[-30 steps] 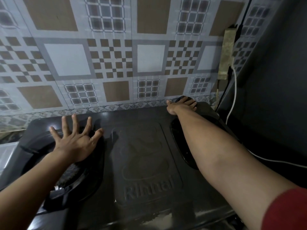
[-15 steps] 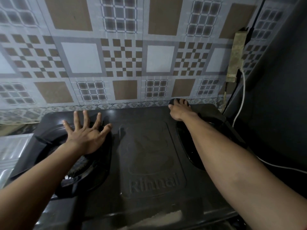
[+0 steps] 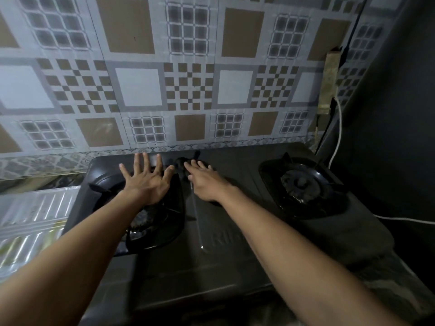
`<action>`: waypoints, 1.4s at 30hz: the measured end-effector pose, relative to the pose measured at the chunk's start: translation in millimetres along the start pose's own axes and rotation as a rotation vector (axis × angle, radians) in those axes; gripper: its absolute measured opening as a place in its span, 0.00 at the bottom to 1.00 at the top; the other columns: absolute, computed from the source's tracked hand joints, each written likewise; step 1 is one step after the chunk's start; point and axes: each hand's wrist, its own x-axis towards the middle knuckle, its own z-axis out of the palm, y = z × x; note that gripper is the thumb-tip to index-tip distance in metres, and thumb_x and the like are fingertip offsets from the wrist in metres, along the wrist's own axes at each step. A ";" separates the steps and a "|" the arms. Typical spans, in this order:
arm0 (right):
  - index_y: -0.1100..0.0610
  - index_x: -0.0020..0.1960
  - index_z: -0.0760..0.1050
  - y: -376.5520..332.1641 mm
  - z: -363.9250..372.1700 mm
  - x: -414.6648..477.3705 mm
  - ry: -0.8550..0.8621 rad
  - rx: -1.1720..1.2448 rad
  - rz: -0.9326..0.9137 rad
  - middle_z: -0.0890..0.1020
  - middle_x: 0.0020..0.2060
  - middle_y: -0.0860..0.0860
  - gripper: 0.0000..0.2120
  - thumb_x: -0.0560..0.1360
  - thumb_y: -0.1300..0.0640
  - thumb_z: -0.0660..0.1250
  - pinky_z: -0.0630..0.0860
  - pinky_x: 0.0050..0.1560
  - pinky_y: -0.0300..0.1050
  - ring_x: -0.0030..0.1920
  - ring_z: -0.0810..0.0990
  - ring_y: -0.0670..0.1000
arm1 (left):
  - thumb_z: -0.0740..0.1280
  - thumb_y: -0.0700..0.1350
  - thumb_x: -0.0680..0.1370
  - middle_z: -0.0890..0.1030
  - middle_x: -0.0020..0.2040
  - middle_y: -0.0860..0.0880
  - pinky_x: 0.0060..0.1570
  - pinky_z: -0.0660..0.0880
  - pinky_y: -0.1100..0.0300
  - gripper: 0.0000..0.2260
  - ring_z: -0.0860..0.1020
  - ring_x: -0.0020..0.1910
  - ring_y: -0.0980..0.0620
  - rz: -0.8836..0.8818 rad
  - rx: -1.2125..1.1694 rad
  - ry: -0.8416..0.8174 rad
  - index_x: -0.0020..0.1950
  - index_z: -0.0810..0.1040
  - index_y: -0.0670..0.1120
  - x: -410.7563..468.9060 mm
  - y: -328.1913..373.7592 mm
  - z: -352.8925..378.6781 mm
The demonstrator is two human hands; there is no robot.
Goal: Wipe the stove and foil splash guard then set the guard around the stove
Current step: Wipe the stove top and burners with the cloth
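From the head cam: the black two-burner gas stove sat on the counter with its long side running left to right along the tiled wall. Its back edge was tight up by the wall and its front faced the person. The left hand was flat on the stove top at the far rim of the left burner, fingers spread wide and not gripping anything. The right hand was just beside it near the middle of the back edge, its fingers laid out fairly straight on a dark cloth and pressing it down rather than curling round it. The right burner was uncovered, well off to the side of both hands.

The foil splash guard, shiny and ribbed, was just past the stove's left end, not around it. Couldn't tell if it actually touched the stove. A grimy power strip hung on the wall at the right corner, with a white cable running down behind the stove.
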 end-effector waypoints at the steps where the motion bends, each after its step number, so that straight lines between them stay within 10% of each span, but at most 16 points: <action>1: 0.56 0.81 0.48 -4.6 5.2 -7.4 0.010 0.001 0.002 0.50 0.80 0.55 0.26 0.85 0.59 0.50 0.46 0.78 0.55 0.80 0.46 0.54 | 0.37 0.64 0.80 0.36 0.81 0.44 0.70 0.33 0.30 0.31 0.31 0.78 0.41 0.001 -0.005 -0.010 0.81 0.39 0.54 -0.7 0.4 -0.5; 17: 0.58 0.81 0.43 64.7 -15.3 -72.7 0.114 0.107 0.431 0.43 0.80 0.57 0.26 0.86 0.56 0.48 0.44 0.78 0.52 0.80 0.43 0.56 | 0.37 0.65 0.80 0.36 0.81 0.42 0.69 0.31 0.30 0.32 0.30 0.77 0.39 0.072 -0.003 -0.034 0.82 0.40 0.53 -8.3 -3.9 -4.0; 35: 0.52 0.81 0.51 -42.9 44.7 -116.4 0.161 0.033 0.173 0.52 0.80 0.52 0.24 0.85 0.56 0.48 0.47 0.78 0.53 0.80 0.48 0.52 | 0.41 0.67 0.80 0.37 0.82 0.48 0.70 0.33 0.30 0.31 0.35 0.79 0.39 0.262 -0.101 0.015 0.80 0.35 0.58 -51.9 -14.5 11.1; 42: 0.56 0.81 0.50 -11.7 32.2 -138.0 0.126 0.062 0.236 0.51 0.80 0.56 0.25 0.85 0.57 0.50 0.46 0.78 0.52 0.80 0.48 0.53 | 0.45 0.59 0.84 0.38 0.81 0.44 0.73 0.37 0.31 0.31 0.37 0.80 0.45 0.365 -0.038 0.067 0.82 0.42 0.44 -56.7 -5.1 0.4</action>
